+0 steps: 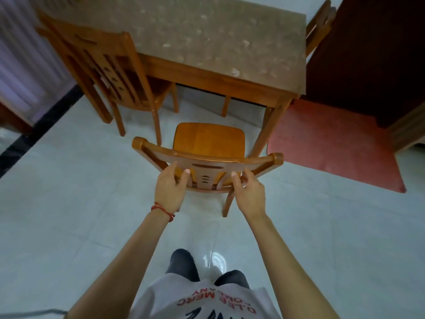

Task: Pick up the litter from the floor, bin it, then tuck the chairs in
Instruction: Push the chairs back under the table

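The left hand (pixel 169 187) and right hand (pixel 248 192) grip the backrest of a wooden chair (pixel 208 143), fingers curled around it, near the table (pixel 207 42); another chair (pixel 110 72) stands far left.

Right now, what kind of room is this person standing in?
Probably a home dining room: a wooden table with a speckled brown top, matching orange-brown wooden chairs around it, and a glossy white tiled floor.
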